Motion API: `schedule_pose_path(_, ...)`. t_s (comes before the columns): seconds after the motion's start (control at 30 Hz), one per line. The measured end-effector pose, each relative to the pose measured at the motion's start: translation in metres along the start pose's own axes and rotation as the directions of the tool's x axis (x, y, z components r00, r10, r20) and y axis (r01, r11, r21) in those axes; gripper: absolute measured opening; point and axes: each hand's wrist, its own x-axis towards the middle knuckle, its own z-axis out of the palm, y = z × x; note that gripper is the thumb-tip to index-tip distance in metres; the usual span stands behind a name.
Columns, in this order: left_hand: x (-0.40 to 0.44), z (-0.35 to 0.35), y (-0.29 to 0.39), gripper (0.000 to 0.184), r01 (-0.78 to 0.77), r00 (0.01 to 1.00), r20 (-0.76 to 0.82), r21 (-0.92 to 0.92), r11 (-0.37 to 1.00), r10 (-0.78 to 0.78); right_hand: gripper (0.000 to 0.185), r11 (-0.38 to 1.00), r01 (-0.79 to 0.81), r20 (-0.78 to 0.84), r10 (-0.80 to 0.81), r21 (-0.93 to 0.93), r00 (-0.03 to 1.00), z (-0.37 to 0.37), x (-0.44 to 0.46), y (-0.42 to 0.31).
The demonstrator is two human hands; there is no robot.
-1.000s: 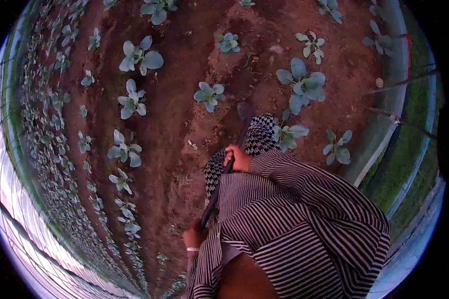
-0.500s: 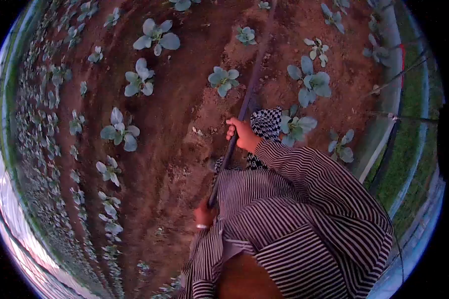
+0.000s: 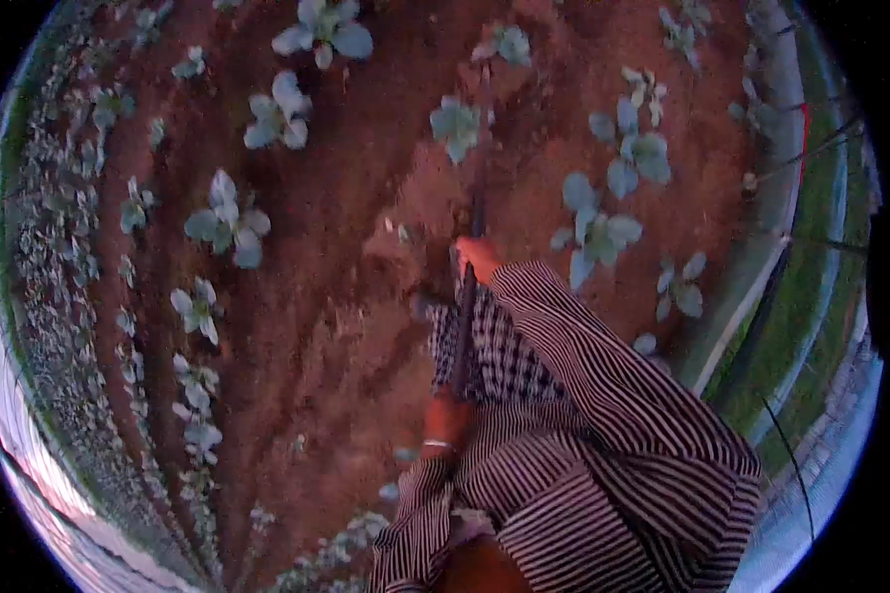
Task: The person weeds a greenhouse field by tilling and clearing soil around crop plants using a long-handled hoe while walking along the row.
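A long dark pole (image 3: 478, 188) runs from near my waist forward over the soil, its far end blurred near a small leafy plant (image 3: 509, 44), so I cannot tell what head it has. My right hand (image 3: 478, 259) is wrapped round the pole partway along. My left hand (image 3: 448, 420), with a white band at the wrist, is closed round its near end, close to my striped shirt (image 3: 534, 484). Another broad-leaved seedling (image 3: 456, 127) grows just left of the pole. Checked cloth (image 3: 514, 351) over my legs shows beneath the pole.
Rows of blue-green plants stand in brown soil (image 3: 366, 178), including a plant (image 3: 229, 222) on the left and a plant (image 3: 598, 232) on the right. A pale border (image 3: 752, 311) and a grass strip (image 3: 811, 247) run along the right side.
The pole has swung from a slant to nearly upright in view. My left hand has moved right and lower in view; my right hand stays near the same spot. The view has shifted slightly.
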Motion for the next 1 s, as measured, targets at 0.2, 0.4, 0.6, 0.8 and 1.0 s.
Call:
schedule_pose_path(0.2, -0.087, -0.016, -0.087, 0.043, -0.172, 0.984, 0.029, -0.094, 0.981, 0.175, 0.012, 0.943, -0.126, 0.057, 0.114, 0.308, 0.992, 0.028, -0.063, 0.087)
schedule_pose_path(0.4, -0.07, 0.009, -0.1, 0.034, -0.095, 0.995, 0.033, -0.028, 0.995, 0.096, 0.02, 0.961, -0.111, 0.007, 0.113, 0.255, 0.994, 0.031, -0.082, 0.031)
schedule_pose_path(0.6, -0.016, -0.013, 0.008, 0.034, -0.031, 0.997, 0.063, -0.051, 0.998, 0.035, 0.014, 0.985, 0.12, -0.041, -0.116, 0.127, 0.992, 0.007, -0.014, -0.027)
schedule_pose_path(0.8, -0.048, 0.01, -0.025, 0.034, -0.093, 0.995, 0.027, -0.129, 0.987, 0.098, 0.015, 0.972, 0.071, 0.09, -0.093, 0.224, 0.992, -0.024, 0.013, 0.092)
schedule_pose_path(1.0, -0.099, 0.022, -0.122, 0.031, -0.126, 0.982, -0.142, -0.002, 0.992, 0.124, 0.017, 0.839, -0.422, 0.144, 0.397, 0.343, 0.906, 0.019, -0.077, 0.099)
